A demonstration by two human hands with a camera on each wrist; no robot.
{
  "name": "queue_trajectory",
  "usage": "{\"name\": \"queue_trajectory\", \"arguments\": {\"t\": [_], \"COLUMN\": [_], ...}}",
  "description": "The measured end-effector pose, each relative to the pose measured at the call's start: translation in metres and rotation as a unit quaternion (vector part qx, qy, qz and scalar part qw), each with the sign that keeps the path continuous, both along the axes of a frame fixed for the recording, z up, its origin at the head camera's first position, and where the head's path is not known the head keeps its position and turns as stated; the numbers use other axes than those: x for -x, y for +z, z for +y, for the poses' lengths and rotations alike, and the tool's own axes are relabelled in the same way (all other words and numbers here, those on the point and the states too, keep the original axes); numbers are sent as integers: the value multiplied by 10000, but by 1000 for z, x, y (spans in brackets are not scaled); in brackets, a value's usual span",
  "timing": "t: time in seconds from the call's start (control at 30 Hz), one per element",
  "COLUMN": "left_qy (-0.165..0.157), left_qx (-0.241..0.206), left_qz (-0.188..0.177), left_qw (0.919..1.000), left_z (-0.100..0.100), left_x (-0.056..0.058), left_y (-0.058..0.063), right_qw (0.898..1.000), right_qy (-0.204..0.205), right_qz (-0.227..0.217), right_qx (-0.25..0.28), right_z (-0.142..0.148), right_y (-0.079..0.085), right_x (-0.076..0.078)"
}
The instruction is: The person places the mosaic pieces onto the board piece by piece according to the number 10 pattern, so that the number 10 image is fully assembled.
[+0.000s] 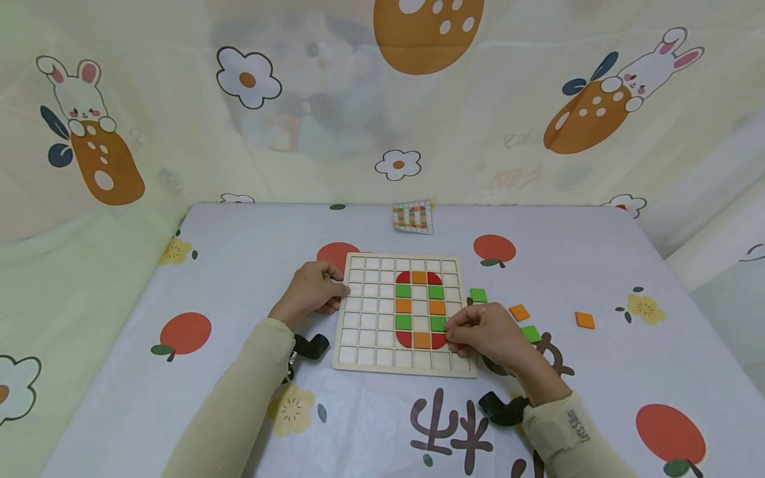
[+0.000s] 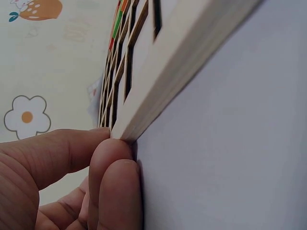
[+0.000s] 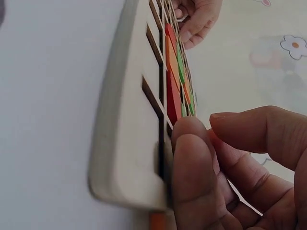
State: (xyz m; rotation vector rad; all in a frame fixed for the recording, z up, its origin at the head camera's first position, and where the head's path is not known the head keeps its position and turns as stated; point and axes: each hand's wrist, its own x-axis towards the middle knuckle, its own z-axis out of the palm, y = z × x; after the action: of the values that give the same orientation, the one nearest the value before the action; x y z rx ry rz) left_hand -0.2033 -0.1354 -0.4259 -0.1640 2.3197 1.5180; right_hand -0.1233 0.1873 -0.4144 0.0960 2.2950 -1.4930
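Observation:
A square wooden grid board [image 1: 406, 372] lies on the table. On its right half, green tiles [image 1: 403, 291], orange tiles [image 1: 422, 340] and rounded-corner red tiles [image 1: 404, 339] form an upright ring. My left hand [image 1: 311, 287] pinches the board's left edge, thumb on top and fingertips against the side, as the left wrist view shows. My right hand [image 1: 487, 334] reaches over the board's lower right part. Its fingertips [image 3: 192, 155] rest on the board beside the lower right red tile [image 3: 173, 98]. Nothing shows between thumb and fingers.
Right of the board lie loose tiles: a green tile [image 1: 478, 295], another green tile [image 1: 530, 334], an orange tile [image 1: 519, 312] and a farther orange tile [image 1: 585, 320]. A small printed pattern card [image 1: 413, 218] stands at the back, by the patterned cloth wall [image 1: 323, 179].

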Motion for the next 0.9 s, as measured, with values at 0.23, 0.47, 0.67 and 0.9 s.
{"name": "queue_trajectory", "arguments": {"t": [0.23, 0.47, 0.67, 0.9], "left_qy": [28, 20, 3, -4], "left_qx": [85, 92, 100, 137], "left_qz": [-13, -66, -62, -32], "left_qw": [10000, 9999, 9999, 9999], "left_z": [1, 1, 2, 2], "left_x": [0, 1, 1, 1], "left_y": [0, 1, 2, 1], "right_qw": [9984, 9921, 9896, 9827], "right_qy": [-438, -860, -743, -791], "right_qz": [51, 37, -252, -73], "right_qx": [-355, -912, -1202, -1672], "right_z": [23, 57, 69, 81], "right_y": [5, 13, 11, 8], "right_x": [13, 33, 38, 36]}}
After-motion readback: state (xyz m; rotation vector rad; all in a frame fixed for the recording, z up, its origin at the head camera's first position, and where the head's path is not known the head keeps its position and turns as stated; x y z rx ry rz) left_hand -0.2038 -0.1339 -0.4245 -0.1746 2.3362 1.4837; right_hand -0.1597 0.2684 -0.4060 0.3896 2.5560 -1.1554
